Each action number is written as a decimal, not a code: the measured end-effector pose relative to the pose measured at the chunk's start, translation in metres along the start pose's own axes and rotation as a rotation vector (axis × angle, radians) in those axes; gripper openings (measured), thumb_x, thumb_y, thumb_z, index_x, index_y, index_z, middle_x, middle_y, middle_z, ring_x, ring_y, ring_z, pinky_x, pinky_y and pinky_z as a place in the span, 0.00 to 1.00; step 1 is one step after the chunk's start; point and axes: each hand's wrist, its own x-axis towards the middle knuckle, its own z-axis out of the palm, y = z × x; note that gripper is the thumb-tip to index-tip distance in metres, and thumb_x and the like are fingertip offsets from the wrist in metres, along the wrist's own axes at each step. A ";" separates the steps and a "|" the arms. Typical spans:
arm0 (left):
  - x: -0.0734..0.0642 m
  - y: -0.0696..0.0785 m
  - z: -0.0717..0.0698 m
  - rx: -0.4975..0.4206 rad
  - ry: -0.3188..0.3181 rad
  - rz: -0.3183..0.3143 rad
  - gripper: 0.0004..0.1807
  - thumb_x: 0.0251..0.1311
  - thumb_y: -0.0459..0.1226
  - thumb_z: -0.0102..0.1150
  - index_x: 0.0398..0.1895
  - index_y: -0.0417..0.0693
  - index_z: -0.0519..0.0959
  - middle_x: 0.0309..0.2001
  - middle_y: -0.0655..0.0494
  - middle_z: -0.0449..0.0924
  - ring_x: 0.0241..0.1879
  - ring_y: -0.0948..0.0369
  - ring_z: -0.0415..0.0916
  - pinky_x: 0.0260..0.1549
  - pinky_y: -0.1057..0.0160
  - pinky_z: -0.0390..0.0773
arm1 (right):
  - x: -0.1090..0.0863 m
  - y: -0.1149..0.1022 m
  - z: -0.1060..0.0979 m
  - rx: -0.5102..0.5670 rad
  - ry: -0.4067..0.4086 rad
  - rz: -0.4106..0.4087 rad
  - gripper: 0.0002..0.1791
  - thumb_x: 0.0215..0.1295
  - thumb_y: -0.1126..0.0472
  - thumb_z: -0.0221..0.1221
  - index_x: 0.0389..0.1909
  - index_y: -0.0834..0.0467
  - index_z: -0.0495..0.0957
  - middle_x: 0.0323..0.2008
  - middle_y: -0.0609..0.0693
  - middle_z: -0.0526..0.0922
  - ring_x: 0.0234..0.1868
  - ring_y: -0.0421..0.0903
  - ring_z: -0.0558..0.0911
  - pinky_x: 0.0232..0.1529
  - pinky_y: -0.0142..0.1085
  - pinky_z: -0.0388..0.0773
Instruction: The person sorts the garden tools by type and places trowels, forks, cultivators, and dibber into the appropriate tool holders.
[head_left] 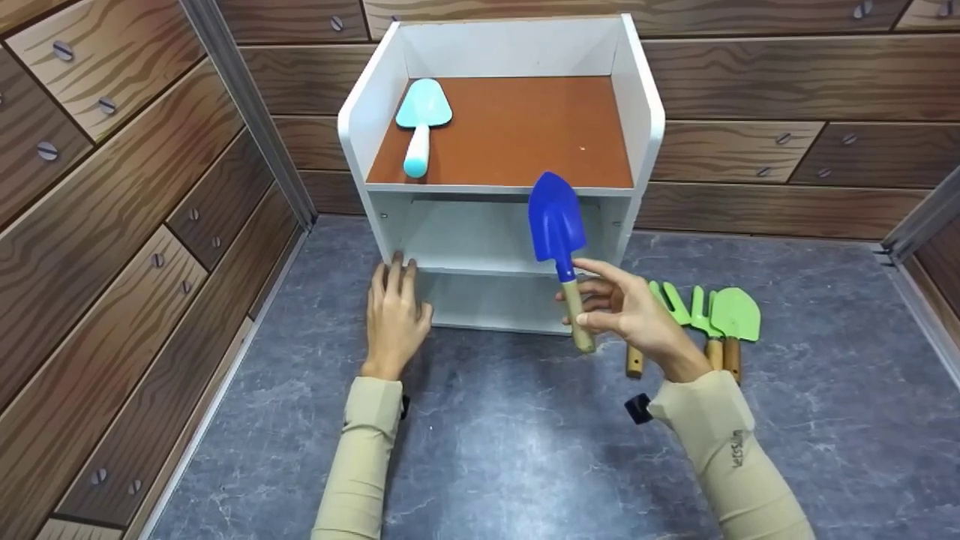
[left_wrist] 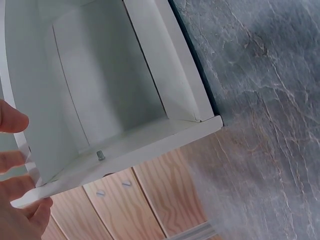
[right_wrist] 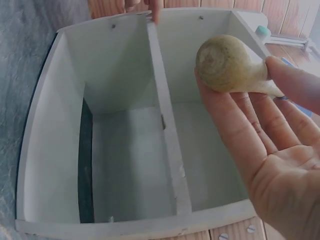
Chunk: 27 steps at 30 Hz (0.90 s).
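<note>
My right hand (head_left: pixel 634 311) pinches the wooden handle (head_left: pixel 576 319) of a hand trowel with a blue blade (head_left: pixel 555 214), held blade up in front of the white shelf unit (head_left: pixel 649 127). Seen from the right wrist, the rounded handle end (right_wrist: pixel 220 62) lies between thumb and fingers. My left hand (head_left: pixel 394 319) rests its fairly straight fingers on the front edge of the unit's left side, by the middle board. Fingers (left_wrist: pixel 40 215) show against that edge in the left wrist view. A turquoise scoop with a white handle (head_left: pixel 424 120) lies on the brown top, at the left.
Right of the unit, green garden tools with wooden handles lie on the grey marbled floor (head_left: pixel 510 465): a broad shovel (head_left: pixel 739 315), a fork (head_left: pixel 671 304) and another partly covered one (head_left: pixel 701 315). Wood-patterned walls (head_left: pixel 750 82) stand behind and at the left.
</note>
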 end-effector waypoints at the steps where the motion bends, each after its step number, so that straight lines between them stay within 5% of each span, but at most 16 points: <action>1: 0.000 0.000 0.000 0.001 0.001 0.000 0.35 0.52 0.31 0.67 0.66 0.30 0.72 0.68 0.32 0.68 0.64 0.32 0.64 0.65 0.38 0.67 | 0.001 -0.002 0.001 -0.001 -0.003 0.001 0.40 0.61 0.81 0.58 0.75 0.71 0.56 0.52 0.67 0.83 0.43 0.57 0.88 0.42 0.48 0.87; 12: 0.001 -0.003 0.000 -0.001 0.019 -0.001 0.35 0.50 0.30 0.67 0.65 0.29 0.72 0.68 0.32 0.68 0.64 0.32 0.64 0.65 0.38 0.67 | 0.020 -0.014 0.006 0.036 -0.044 -0.055 0.40 0.62 0.80 0.58 0.75 0.70 0.57 0.49 0.55 0.86 0.41 0.53 0.88 0.38 0.45 0.87; 27: 0.000 0.000 0.001 -0.008 -0.001 -0.011 0.35 0.51 0.31 0.66 0.66 0.30 0.72 0.68 0.32 0.68 0.64 0.32 0.64 0.64 0.37 0.67 | 0.035 -0.031 0.012 0.062 -0.005 -0.002 0.41 0.59 0.82 0.59 0.75 0.66 0.59 0.50 0.64 0.83 0.40 0.55 0.88 0.38 0.46 0.88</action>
